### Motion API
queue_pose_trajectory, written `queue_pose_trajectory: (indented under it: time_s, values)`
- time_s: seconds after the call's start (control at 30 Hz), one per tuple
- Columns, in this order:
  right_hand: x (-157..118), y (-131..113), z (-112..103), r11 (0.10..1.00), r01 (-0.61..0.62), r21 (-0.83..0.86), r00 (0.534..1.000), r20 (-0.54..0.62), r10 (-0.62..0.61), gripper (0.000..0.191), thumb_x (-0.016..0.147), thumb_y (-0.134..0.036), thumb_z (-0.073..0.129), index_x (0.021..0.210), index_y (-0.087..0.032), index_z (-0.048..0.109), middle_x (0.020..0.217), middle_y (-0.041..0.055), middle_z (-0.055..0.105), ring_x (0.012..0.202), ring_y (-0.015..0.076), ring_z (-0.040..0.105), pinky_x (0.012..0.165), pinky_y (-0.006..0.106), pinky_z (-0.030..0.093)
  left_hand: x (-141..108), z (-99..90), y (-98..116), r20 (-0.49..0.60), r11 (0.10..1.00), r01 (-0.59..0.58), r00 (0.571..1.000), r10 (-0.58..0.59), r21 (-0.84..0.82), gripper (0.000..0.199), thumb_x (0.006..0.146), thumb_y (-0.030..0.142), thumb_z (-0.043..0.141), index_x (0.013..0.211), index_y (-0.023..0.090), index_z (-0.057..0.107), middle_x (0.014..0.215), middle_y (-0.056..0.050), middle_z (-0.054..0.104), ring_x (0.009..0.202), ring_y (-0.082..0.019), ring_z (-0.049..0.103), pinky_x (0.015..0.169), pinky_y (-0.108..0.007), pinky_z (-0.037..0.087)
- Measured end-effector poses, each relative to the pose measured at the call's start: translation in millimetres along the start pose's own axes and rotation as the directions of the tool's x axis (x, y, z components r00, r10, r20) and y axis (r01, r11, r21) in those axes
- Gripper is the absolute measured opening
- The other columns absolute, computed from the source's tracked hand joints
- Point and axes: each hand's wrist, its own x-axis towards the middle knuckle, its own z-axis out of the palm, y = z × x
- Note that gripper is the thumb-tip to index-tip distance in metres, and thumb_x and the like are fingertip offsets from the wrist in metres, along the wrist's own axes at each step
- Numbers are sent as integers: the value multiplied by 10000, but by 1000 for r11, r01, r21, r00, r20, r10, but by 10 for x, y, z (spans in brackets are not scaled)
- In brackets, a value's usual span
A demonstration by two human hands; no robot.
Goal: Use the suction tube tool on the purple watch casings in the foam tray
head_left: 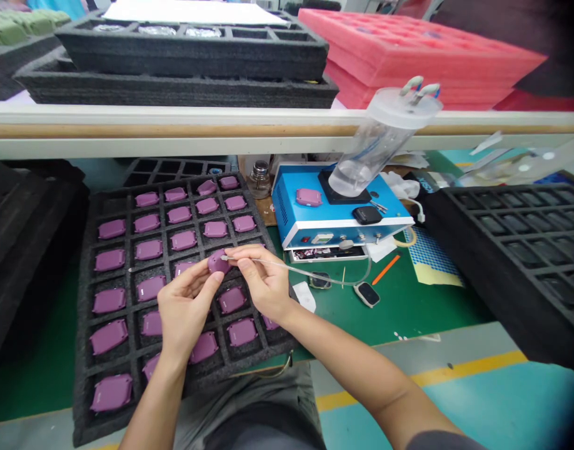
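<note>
My left hand [186, 306] pinches a small purple watch case [218, 262] between thumb and fingers, above a black foam tray [180, 183]. My right hand [266, 278] grips the end of a thin clear tube [310, 274]. The pale tip [225, 257] of the tube meets the case; whether it sits in a hole cannot be made out. From my fingers the tube loops right toward the front of a blue machine [291, 215]. More purple cases [109, 300] lie singly in the tray's compartments, some hidden behind my hands and forearms.
On the machine stand a clear cylinder [371, 150] with water, another purple case [308, 197] and a black case [367, 215]. Watches [366, 294] and an orange stick [386, 270] lie right. Foam trays [516, 262] flank the bench; a shelf [197, 147] crosses above.
</note>
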Motion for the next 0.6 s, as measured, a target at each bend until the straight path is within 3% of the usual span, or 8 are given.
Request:
queue_pose_trajectory:
  time_s: [0.6]
  values:
    - [0,-7,8,1000,2,30,1000,-2,-2,177,1035,-392,629,1034,-256,743,1106,82,799,1058,215,782,939,404,679,-5,-8,-5,14,1000,-5,1000,5,-12,403,707,355,929,1053,167,844,1023,-91,848,886,-245,827,912,-376,683]
